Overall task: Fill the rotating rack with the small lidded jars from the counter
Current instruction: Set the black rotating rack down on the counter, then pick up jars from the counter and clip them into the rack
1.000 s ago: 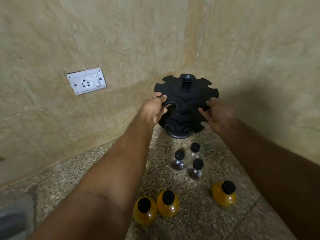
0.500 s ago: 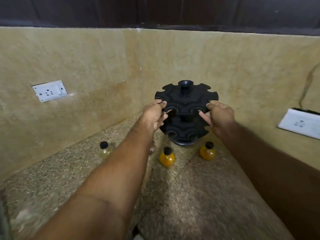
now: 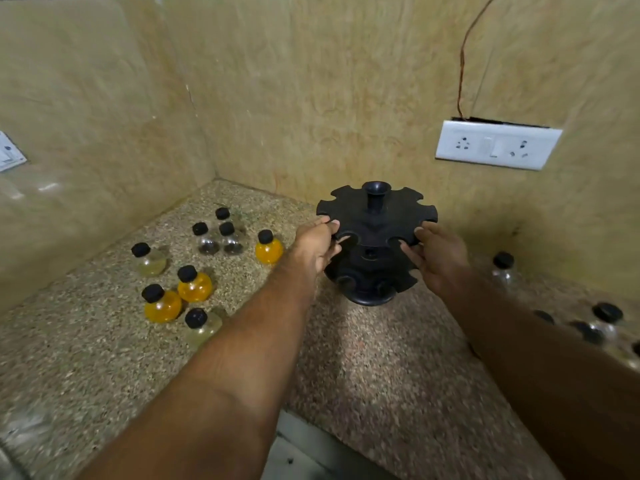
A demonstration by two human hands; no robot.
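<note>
Black rack [image 3: 375,233] gripped on both sides, and not one jar in it yet. Every notch on the top tier is bare, and so are the lower slots that show, so by my read the filling hasn't started; all of it is left to do.

Left hand [image 3: 317,249] pinches the near-left edge of the top tier, with fingertips curled over the rim and the rest tucked beneath it. Right hand [image 3: 441,258] mirrors it on the near-right edge, fingers clamped above and below the disc. Both are closed on the rack, neither holds a jar. It looks like they're setting or turning it into position, though I can't tell which.

The rack's base appears to sit on the speckled counter [image 3: 363,358], close to the right wall, its centre post upright.

Out to the left, well apart from the rack, stands the supply. Three orange jars [image 3: 194,285] are there, one of them nearest the left wrist. Three clear jars [image 3: 206,239] cluster toward the corner. Two pale jars [image 3: 149,259] stand among them, all upright with black lids on.

More jars [image 3: 504,268] sit on the right, beyond the right forearm, blurred, so their count is uncertain. On the wall above the rack are a white socket [image 3: 497,144] and a thin wire [image 3: 462,64] running up.
</note>
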